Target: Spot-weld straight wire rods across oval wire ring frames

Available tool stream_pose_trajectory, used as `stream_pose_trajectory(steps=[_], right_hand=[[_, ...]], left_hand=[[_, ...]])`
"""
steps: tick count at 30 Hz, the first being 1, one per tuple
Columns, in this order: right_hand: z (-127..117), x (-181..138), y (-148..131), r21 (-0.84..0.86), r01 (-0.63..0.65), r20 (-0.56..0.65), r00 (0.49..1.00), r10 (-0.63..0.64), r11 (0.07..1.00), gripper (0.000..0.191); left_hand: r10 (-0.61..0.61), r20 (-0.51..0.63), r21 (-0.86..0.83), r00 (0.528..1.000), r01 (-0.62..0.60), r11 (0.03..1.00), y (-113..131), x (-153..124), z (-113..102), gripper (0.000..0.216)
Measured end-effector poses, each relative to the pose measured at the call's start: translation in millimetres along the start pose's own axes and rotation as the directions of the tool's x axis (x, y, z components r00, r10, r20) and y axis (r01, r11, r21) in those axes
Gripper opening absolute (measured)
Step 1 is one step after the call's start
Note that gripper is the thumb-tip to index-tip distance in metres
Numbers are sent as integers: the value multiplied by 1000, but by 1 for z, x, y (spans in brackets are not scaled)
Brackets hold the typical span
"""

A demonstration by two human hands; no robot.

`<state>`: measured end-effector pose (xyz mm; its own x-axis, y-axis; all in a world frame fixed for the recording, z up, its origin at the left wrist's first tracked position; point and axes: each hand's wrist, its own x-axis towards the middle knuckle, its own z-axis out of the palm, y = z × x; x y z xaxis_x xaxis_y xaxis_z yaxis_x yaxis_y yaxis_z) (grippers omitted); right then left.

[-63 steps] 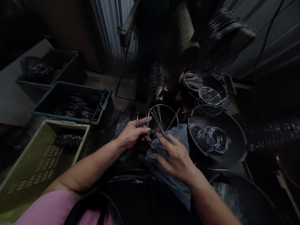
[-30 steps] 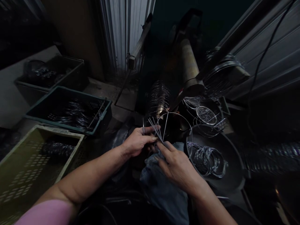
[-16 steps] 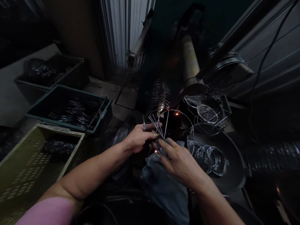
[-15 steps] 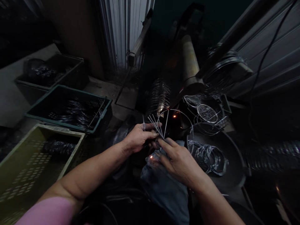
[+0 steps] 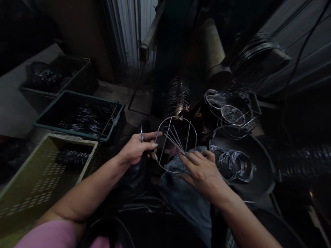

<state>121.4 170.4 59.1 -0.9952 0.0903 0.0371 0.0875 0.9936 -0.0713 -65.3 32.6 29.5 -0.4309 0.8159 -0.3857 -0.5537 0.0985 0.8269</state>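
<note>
The wire ring (image 5: 176, 117) stands roughly upright between the hands, face-on to the viewer, its straight spokes (image 5: 176, 142) fanning up and left from the right hand (image 5: 203, 174), whose fingers pinch them at their lower ends above a denim cloth (image 5: 184, 203). The half-open left hand (image 5: 137, 148) reaches right to the ring's edge, gripping a thin pin (image 5: 141, 132) upright between two fingers

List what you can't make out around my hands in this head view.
- Where the wires converge: hidden by the right hand.
- Lower end of the thin metal piece: hidden by the left hand; too small to name.
- The coils in the teal crate: too dark to count.
</note>
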Motion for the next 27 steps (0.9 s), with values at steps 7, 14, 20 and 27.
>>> stream_pose_trajectory(steps=[7, 14, 20, 27], right_hand=[[2, 11, -1, 44, 34, -19, 999, -33, 998, 56], [-5, 16, 4, 27, 49, -33, 998, -48, 998, 52], [-7, 20, 6, 23, 48, -4, 999, -48, 999, 51], [-12, 27, 14, 44, 63, 25, 998, -64, 997, 48]], left_hand=[[4, -18, 11, 1000, -4, 1000, 4, -4, -8, 49], [13, -44, -16, 999, -13, 1000, 7, 1, -8, 46], [12, -39, -15, 999, -12, 1000, 7, 2, -9, 49], [28, -27, -31, 999, -29, 999, 15, 6, -5, 46]])
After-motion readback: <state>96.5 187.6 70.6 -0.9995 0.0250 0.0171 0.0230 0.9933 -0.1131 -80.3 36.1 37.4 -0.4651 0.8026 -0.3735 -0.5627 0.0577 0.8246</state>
